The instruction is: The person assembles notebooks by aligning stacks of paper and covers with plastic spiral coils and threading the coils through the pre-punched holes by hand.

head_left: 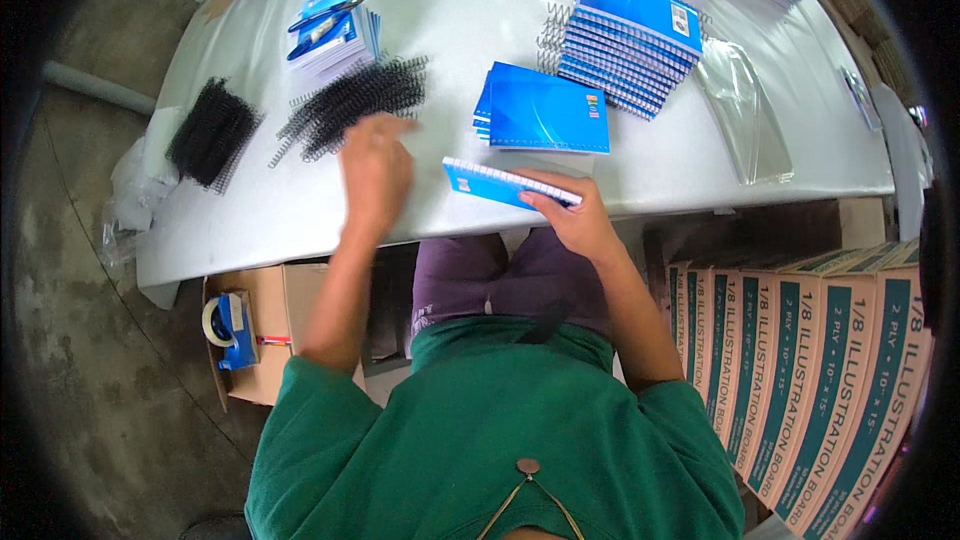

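Note:
My right hand (570, 210) grips a small blue notebook (490, 185) by its right end, thumb on the cover and fingers behind. The notebook is tilted, with its white punched edge facing up. My left hand (378, 175) is at the near edge of a loose pile of black spiral binding coils (350, 105). Motion smears its fingers, so whether they hold a coil is unclear. Just beyond the held notebook lies a short stack of blue notebooks (550, 110), with a row of holes along the near edge.
A tall stack of coil-bound blue notebooks (635, 30) stands at the far right, beside clear plastic sheets (745, 115). Two pens (325, 25) lie on a blue booklet stack (335, 58) at the far left. Another black coil bundle (212, 135) sits left. Cartons (800, 370) stand below the table (640, 165).

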`<state>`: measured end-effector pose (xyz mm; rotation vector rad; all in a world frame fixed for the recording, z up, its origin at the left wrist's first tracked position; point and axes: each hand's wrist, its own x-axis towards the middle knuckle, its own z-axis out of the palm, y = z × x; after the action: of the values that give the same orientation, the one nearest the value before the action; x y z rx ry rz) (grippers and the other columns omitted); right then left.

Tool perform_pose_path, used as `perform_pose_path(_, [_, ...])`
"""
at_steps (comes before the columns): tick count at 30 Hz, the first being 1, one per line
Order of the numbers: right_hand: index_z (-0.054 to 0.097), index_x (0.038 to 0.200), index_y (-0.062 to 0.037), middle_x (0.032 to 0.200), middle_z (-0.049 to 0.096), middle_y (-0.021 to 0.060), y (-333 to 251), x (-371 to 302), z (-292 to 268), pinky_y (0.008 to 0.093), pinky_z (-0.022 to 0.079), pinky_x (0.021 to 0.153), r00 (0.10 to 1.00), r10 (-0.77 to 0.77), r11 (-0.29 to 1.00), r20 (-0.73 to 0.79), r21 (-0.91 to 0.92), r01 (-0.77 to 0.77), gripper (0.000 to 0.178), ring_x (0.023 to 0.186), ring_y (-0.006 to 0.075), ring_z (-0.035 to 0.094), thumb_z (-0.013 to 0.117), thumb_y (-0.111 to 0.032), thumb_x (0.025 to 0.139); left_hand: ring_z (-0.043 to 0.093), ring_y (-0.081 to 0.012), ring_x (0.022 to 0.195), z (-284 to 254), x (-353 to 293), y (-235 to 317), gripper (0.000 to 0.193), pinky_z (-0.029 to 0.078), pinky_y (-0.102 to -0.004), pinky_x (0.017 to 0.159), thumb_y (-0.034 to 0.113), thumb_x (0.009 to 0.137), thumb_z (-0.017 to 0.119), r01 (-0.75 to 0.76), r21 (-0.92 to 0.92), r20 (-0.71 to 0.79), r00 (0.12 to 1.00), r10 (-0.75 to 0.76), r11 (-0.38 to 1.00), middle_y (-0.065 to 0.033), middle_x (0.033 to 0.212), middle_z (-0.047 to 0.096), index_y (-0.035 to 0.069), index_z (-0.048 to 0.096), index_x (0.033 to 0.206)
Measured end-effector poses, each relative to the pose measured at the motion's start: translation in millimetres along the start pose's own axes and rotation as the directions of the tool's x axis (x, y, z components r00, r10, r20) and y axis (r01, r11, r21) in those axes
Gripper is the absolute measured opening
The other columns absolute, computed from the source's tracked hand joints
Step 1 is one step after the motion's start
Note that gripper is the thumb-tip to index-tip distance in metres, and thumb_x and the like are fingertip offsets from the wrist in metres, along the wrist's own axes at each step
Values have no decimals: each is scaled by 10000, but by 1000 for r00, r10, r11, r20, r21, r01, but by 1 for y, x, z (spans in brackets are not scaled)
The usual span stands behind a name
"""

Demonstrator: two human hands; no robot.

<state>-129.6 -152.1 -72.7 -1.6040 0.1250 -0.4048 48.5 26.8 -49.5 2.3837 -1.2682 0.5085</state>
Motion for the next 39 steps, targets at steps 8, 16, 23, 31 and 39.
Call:
perform_pose_path(8, [615,1096,2,1061,643,106,-6,19,-1,279,435,877,986,-166,985,17,-48,167,273,976,152,582,613,-43,827,545,-290,858,-13,22,-59,223,413,-399,759,227,805,619,257,-1,114,960,-255,966,-113,891,571,77,604,969])
perform_pose_path(16, [620,1105,-28,1063,645,89,-4,27,-2,276,427,884,990,-139,990,34,-18,140,265,975,150,579,595,-75,845,559,-274,868,4,7,-42,247,436,-398,761,271,797,628,145,51,-4,989,-145,988,-89,882,580,65,628,934])
perform_pose_path(23, [613,1129,-49,1078,638,72,1,34,-2,275,422,887,999,-39,999,-25,-34,38,278,978,133,563,580,-81,855,577,-258,777,-18,20,-49,187,447,-370,681,200,819,608,97,9,-46,994,-97,995,-95,892,628,55,644,932])
perform_pose_path(31, [604,1133,-26,1088,633,80,7,27,-6,288,419,896,996,-90,996,6,-26,90,294,983,143,562,599,-92,847,446,-96,592,-22,9,0,208,400,-242,572,140,917,502,341,-647,187,938,-292,682,-28,694,495,15,512,1083])
perform_pose_path(39, [610,1110,-2,1074,636,85,1,27,-5,279,429,875,999,-27,999,-37,22,28,279,969,132,561,608,-103,850,475,-145,670,-33,12,14,287,411,-270,656,271,964,406,393,-660,459,885,-70,640,-58,750,530,15,534,952])
